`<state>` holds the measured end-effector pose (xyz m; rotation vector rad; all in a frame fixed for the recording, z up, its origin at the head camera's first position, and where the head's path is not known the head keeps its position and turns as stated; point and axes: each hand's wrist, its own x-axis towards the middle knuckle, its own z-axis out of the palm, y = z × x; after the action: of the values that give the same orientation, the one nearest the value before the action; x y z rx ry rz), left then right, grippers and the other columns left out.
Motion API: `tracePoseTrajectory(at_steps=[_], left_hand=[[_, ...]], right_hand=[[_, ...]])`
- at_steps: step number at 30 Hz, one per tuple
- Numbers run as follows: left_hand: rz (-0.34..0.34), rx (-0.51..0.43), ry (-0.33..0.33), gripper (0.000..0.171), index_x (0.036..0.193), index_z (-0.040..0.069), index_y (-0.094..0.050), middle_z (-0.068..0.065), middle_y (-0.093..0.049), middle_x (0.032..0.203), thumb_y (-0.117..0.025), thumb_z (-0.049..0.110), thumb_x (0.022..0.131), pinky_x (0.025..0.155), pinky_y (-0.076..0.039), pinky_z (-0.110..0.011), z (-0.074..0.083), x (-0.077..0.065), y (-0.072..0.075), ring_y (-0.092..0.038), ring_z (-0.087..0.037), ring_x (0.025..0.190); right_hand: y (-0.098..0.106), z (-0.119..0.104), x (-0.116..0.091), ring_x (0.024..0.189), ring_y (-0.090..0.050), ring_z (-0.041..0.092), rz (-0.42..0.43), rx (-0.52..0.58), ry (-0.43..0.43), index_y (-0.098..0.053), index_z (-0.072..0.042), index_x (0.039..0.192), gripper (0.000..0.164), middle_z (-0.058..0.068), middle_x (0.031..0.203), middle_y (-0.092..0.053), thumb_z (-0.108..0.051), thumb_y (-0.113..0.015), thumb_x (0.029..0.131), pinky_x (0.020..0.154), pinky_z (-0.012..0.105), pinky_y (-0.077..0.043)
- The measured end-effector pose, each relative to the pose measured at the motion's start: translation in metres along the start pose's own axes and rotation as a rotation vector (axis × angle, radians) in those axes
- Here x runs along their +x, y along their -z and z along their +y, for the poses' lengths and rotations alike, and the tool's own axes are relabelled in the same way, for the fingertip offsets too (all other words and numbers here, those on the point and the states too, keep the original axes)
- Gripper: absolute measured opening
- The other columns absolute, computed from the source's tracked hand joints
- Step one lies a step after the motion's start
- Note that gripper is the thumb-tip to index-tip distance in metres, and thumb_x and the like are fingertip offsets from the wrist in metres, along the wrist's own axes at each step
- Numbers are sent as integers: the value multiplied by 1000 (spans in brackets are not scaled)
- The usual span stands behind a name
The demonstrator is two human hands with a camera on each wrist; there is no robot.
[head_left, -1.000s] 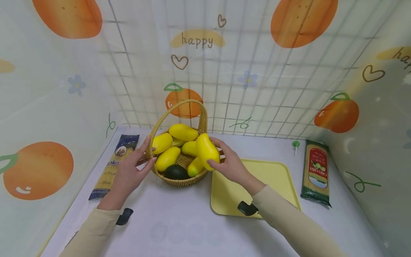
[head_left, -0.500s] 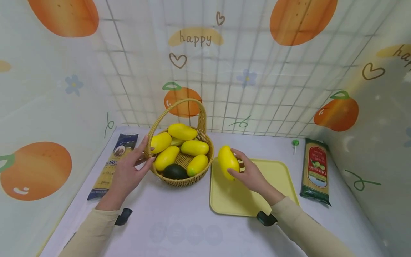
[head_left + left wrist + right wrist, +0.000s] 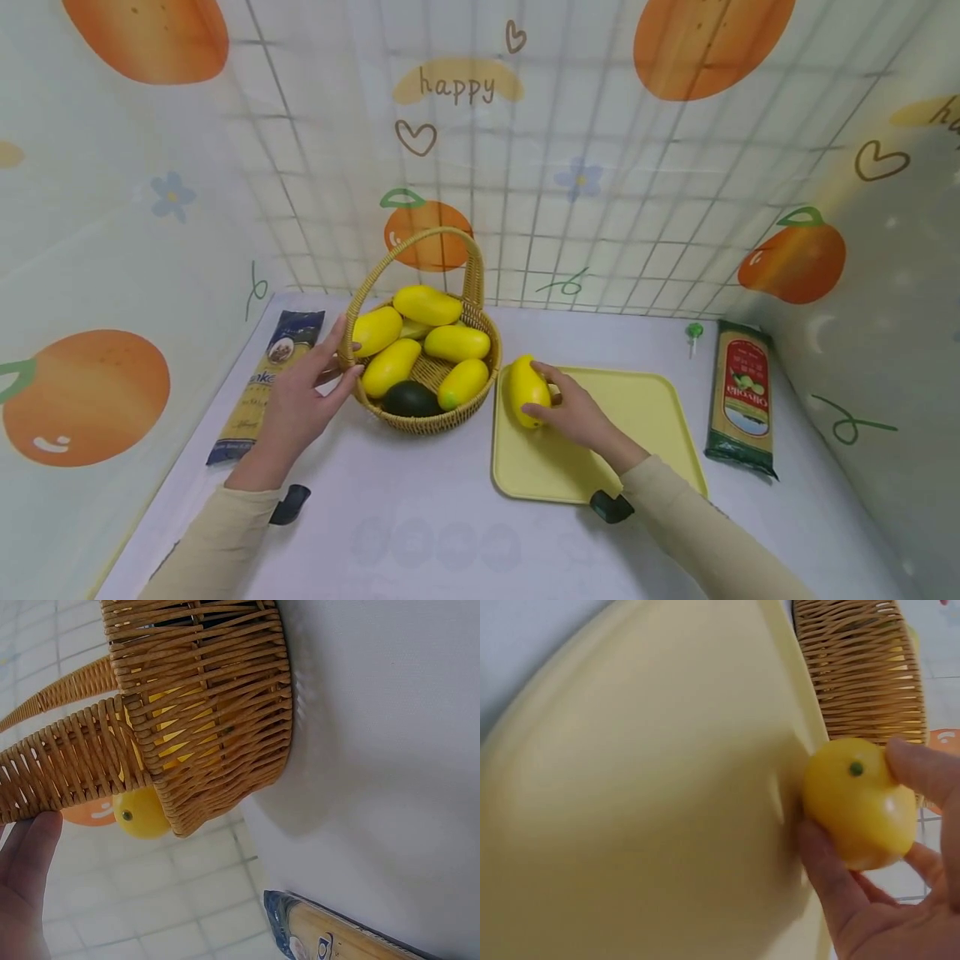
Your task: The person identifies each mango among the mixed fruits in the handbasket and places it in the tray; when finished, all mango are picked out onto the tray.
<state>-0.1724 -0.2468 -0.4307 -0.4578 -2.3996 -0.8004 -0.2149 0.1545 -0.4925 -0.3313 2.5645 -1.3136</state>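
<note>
A yellow mango (image 3: 528,392) is at the left side of the yellow tray (image 3: 622,450), and my right hand (image 3: 573,408) grips it between thumb and fingers. In the right wrist view, the mango (image 3: 859,802) shows its green stem end close to the tray's edge. My left hand (image 3: 307,404) holds the handle of the wicker basket (image 3: 427,423) low on its left side. Several more yellow mangoes (image 3: 457,343) lie in the basket, with a dark green avocado-like fruit (image 3: 412,400) at the front. In the left wrist view, fingers (image 3: 34,851) touch the woven handle (image 3: 67,761).
A pasta packet (image 3: 255,400) lies left of the basket, partly behind the left hand. At the far right lies another packet with a red and green label (image 3: 742,400). Near it is a green lollipop (image 3: 695,335). A patterned curtain hangs over a wire grid (image 3: 600,225) behind the table.
My right hand has carried the mango from above the basket's right side over to the tray and lowered it there. The left hand has stayed at the basket handle.
</note>
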Motion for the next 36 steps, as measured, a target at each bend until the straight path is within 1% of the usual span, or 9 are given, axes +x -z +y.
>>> tracePoseTrajectory(at_steps=[4, 9, 12, 18, 23, 26, 29, 32, 36], left_hand=[[-1, 3, -1, 89, 160, 26, -35, -11, -71, 108, -80, 4, 86, 74, -62, -40, 0, 0, 1, -75, -29, 92], [2, 0, -6, 89, 160, 26, -35, -13, -71, 107, -80, 5, 86, 72, -62, -41, 2, 1, 1, -75, -29, 91], [3, 0, -2, 89, 160, 26, -35, -14, -71, 109, -81, 5, 86, 72, -63, -41, 1, 1, 1, -75, -29, 91], [0, -6, 6, 88, 160, 27, -35, -14, -71, 111, -80, 5, 87, 73, -62, -40, 1, 1, 0, -75, -29, 92], [-5, -6, 12, 89, 160, 27, -34, -13, -71, 110, -80, 5, 87, 75, -62, -41, 1, 0, 0, -75, -29, 92], [-7, -3, 14, 89, 160, 27, -34, -12, -71, 110, -80, 5, 87, 74, -62, -40, 1, 0, 1, -75, -29, 92], [-5, -5, 11, 88, 160, 27, -34, -12, -72, 111, -80, 5, 87, 74, -62, -41, 2, 1, 1, -75, -29, 92], [-4, -9, 12, 88, 160, 27, -35, -12, -72, 112, -79, 4, 87, 74, -62, -41, 3, 1, 1, -75, -29, 92], [-6, -13, 21, 87, 160, 27, -34, -14, -71, 114, -79, 4, 88, 73, -63, -42, 3, 1, 1, -75, -31, 92]], right_hand=[[0, -1, 0, 122, -60, 38, -16, 10, -4, -35, -23, 159, 82, 16, 157, -41, -37, -78, 91, 93, 42, -59], [0, 3, 0, 120, -60, 31, 8, -56, -16, -35, -23, 159, 82, 12, 153, -46, -41, -77, 91, 95, 42, -58], [1, 6, 0, 118, -60, 29, 21, -72, -11, -37, -22, 158, 80, 10, 152, -47, -41, -77, 91, 95, 41, -58], [8, 9, -5, 110, -61, 26, 41, -113, 34, -42, -17, 155, 78, 9, 149, -50, -43, -76, 91, 86, 35, -58], [17, 12, -11, 103, -59, 24, 73, -176, 53, -47, -17, 153, 75, 10, 145, -52, -47, -76, 90, 77, 32, -54], [23, 9, -15, 104, -58, 25, 99, -197, 87, -50, -17, 151, 72, 11, 142, -54, -46, -76, 91, 75, 32, -53], [29, 3, -17, 106, -58, 27, 120, -212, 148, -52, -15, 149, 68, 12, 140, -55, -42, -76, 92, 75, 34, -55], [35, -7, -18, 110, -57, 28, 129, -212, 213, -53, -15, 148, 65, 11, 140, -55, -38, -76, 92, 80, 39, -57], [39, -24, -14, 117, -57, 33, 102, -196, 294, -53, -17, 148, 63, 10, 140, -54, -34, -77, 92, 91, 47, -56]])
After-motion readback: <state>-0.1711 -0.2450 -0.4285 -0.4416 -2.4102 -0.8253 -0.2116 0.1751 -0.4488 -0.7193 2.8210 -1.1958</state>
